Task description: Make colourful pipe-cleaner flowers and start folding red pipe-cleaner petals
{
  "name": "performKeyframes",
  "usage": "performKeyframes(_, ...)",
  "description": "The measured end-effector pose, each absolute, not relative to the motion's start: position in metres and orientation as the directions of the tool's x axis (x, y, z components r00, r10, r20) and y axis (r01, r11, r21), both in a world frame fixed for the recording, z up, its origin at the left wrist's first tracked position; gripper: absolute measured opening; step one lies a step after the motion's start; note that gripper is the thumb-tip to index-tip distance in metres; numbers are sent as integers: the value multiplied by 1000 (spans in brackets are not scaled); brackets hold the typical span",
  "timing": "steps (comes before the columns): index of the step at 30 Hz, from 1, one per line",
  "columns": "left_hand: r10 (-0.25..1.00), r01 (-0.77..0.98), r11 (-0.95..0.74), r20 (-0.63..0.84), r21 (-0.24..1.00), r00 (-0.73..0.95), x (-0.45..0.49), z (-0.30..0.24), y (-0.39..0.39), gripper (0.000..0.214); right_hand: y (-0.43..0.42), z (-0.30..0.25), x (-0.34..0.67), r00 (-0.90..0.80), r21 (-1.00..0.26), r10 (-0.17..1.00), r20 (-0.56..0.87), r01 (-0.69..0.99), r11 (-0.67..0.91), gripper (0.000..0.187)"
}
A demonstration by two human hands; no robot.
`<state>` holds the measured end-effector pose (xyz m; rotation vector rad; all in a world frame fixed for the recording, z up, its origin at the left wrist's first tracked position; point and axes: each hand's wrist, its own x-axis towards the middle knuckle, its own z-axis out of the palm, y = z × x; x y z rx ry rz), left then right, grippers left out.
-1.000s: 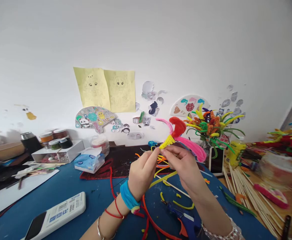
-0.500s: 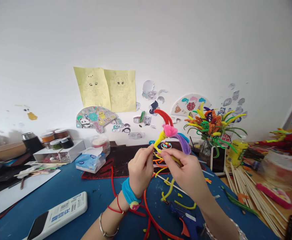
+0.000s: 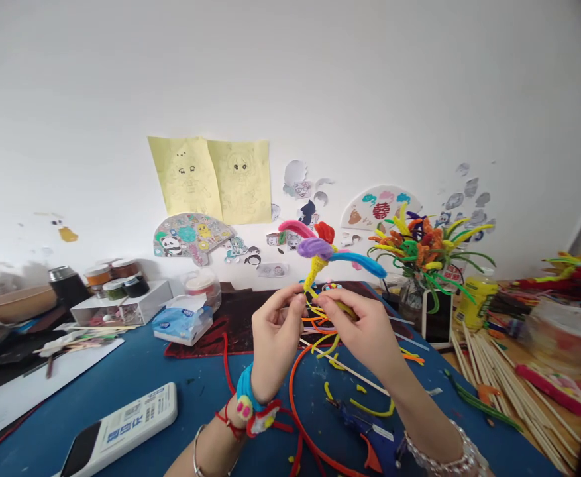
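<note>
Both my hands hold a pipe-cleaner flower [image 3: 320, 250] up over the blue table [image 3: 136, 371]. The flower has pink, red, purple and blue petals on a stem wound with yellow pipe cleaner. My left hand [image 3: 275, 338] pinches the stem from the left, and my right hand [image 3: 364, 331] pinches it from the right with loose yellow pipe cleaner hanging below its fingers. A blue band with a small ornament sits on my left wrist. Orange and yellow pipe cleaners [image 3: 320, 344] lie under my hands.
A white remote [image 3: 116, 430] lies front left, a tissue pack [image 3: 181, 319] and a box of jars [image 3: 116, 291] behind it. A vase of pipe-cleaner flowers [image 3: 419, 252], a phone [image 3: 438, 319], wooden sticks [image 3: 499, 384] and a blue glue gun [image 3: 369, 430] are at the right.
The flower has been turned between my fingers: pink and red petals swung round, purple and blue ones now face me. My hands dropped a little and shifted slightly.
</note>
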<state>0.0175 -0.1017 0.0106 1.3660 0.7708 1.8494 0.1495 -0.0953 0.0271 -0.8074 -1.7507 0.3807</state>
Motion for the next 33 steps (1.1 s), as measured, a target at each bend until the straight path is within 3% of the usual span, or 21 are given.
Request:
performKeyframes(5,928,-465,-292,366,836,75,13,23,-110,18,-92,26,151,-128,-627,688,715,318,711,18)
performKeyframes(8,905,-547,-125,322,827,279,9,26,-108,12,-94,26,151,-118,-629,683,721,302,716,17)
performKeyframes(11,881,-558,-77,318,826,350,7,26,-104,12,-97,27,151,-106,-632,678,727,283,722,16)
performKeyframes(15,893,-482,-238,386,843,234,11,24,-104,26,-103,30,151,-104,-630,682,724,304,715,17)
performKeyframes(18,874,-378,-426,482,822,62,16,20,-104,25,-108,34,151,-118,-630,695,709,335,700,19)
performKeyframes(22,753,-92,-652,628,753,-195,22,8,-101,18,-114,35,149,-118,-583,671,732,403,706,19)
performKeyframes(27,612,148,-731,736,666,-290,25,-6,-100,16,-118,32,147,-116,-517,616,779,438,736,17)
performKeyframes(30,636,86,-722,707,687,-308,26,-2,-103,15,-120,33,146,-130,-508,613,779,443,739,18)
performKeyframes(33,760,-153,-642,597,751,-258,26,8,-106,16,-116,34,147,-134,-530,630,765,426,734,18)
